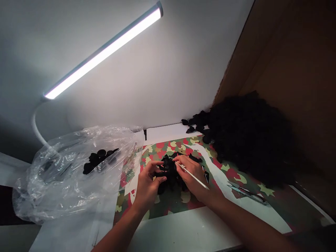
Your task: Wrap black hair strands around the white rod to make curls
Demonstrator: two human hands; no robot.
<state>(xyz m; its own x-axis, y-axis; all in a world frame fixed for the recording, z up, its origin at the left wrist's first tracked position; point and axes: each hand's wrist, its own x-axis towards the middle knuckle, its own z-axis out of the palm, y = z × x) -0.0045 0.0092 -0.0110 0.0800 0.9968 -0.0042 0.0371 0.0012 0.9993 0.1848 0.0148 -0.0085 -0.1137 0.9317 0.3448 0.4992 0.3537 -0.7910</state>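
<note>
My left hand [147,183] has its thumb and fingers closed on a small, soft-looking black piece [170,168]. In my right hand [189,171] is a thin pale stick [196,179], held like a pen, with its upper end slanting back toward me. The stick's working end meets the black piece, though the fingers and the dark material hide the exact contact. More loose black pieces lie under and around both hands on a camouflage-patterned sheet [175,205]. A dark object with a shiny edge [206,175] lies just beside my right hand, partly covered.
A large heap of black pieces [249,136] fills the right side against a cardboard wall [278,56]. Scissors [246,193] lie right of my hands. At left, a clear plastic bag [70,189] holds several black pieces [101,157]. A lit tube lamp [105,52] hangs above.
</note>
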